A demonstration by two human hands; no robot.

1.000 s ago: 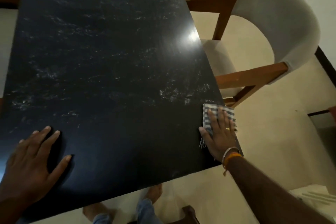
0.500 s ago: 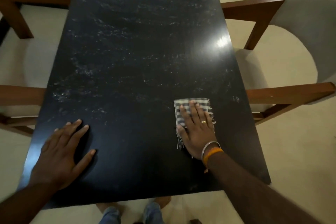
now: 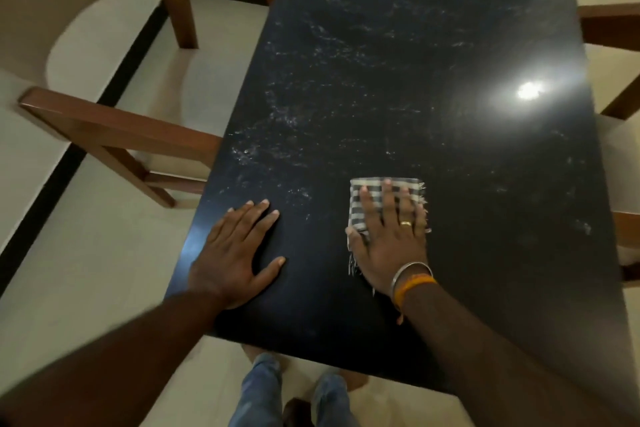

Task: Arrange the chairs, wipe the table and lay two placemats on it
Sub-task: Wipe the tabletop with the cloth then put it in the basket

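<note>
Currently, the right hand (image 3: 391,243) lies flat, fingers straight and spread, pressing a folded checked cloth (image 3: 388,204) onto the black tabletop (image 3: 415,80) near its near end. The left hand (image 3: 239,253) rests palm-down, fingers straight, on the tabletop near its left edge; neither grip clamps anything. One wooden chair (image 3: 114,128) stands tucked at the left side, another chair (image 3: 613,31) at the right edge.

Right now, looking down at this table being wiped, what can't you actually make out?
- Checked cloth: head view; the right hand presses on it and hides its middle.
- Table: its far end is cut off by the top edge.
- Right chair: mostly cut off by the right edge.
- Placemats: none in view.
- Tabletop under the glare: washed out.
</note>
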